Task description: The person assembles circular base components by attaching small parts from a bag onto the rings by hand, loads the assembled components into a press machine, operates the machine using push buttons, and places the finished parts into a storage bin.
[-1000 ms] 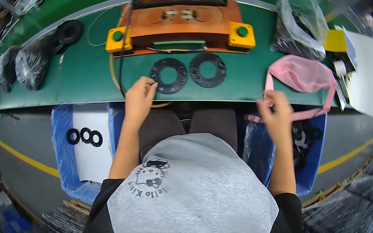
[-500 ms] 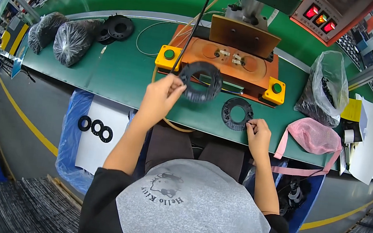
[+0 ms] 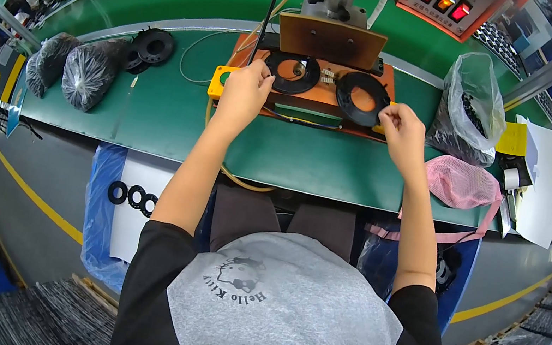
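My left hand [image 3: 248, 91] pinches the left edge of a black plastic ring [image 3: 290, 90], which is over the left round seat of an orange fixture [image 3: 325, 99]. With fingertips closed on its right edge, my right hand [image 3: 402, 128] holds a second black ring [image 3: 361, 118] over the right seat, slightly tilted. Whether either ring is fully seated cannot be made out. Above the fixture hangs a brown press plate [image 3: 331, 41]. A yellow button box [image 3: 218, 82] is partly behind my left hand; the right-hand box is mostly covered by my right hand.
Plastic bags of dark parts [image 3: 87, 78] and loose black discs [image 3: 155, 46] lie at left. An open clear bag [image 3: 471, 119] and a pink mesh pouch [image 3: 463, 183] are at right. A control box [image 3: 439, 11] with lit switches hangs above. Small black rings [image 3: 117, 192] lie on a white sheet below.
Both hands have moved forward from the table's front area, carrying the two rings onto the orange fixture. My view has shifted a little too.
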`<action>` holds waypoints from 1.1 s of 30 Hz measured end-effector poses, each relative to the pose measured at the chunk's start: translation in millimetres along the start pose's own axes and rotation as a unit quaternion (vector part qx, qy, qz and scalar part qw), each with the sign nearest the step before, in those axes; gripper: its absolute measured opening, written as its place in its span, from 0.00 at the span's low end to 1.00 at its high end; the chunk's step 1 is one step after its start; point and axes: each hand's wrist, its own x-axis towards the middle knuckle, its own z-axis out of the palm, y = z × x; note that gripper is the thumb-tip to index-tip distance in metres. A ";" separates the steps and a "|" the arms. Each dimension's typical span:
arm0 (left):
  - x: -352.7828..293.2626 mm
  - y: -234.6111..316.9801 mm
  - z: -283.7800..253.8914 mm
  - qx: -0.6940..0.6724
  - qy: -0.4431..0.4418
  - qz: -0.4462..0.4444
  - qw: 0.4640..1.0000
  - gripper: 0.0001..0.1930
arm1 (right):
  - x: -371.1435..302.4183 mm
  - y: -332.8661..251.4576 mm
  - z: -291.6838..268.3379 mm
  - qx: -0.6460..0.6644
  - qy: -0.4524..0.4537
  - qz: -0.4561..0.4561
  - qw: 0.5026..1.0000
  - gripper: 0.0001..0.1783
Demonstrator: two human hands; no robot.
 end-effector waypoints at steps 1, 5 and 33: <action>1.2 -3.2 -0.7 0.011 0.010 0.007 1.000 0.07 | 7.8 2.6 5.6 -0.009 0.001 -0.012 1.000 0.05; 4.4 -1.6 -1.5 0.048 0.015 0.000 0.999 0.07 | 23.3 5.7 20.2 -0.030 0.000 0.000 1.000 0.06; -60.3 -76.7 -19.4 -0.009 0.056 -0.023 0.998 0.23 | -37.4 44.8 37.2 -0.134 0.101 -0.098 0.981 0.34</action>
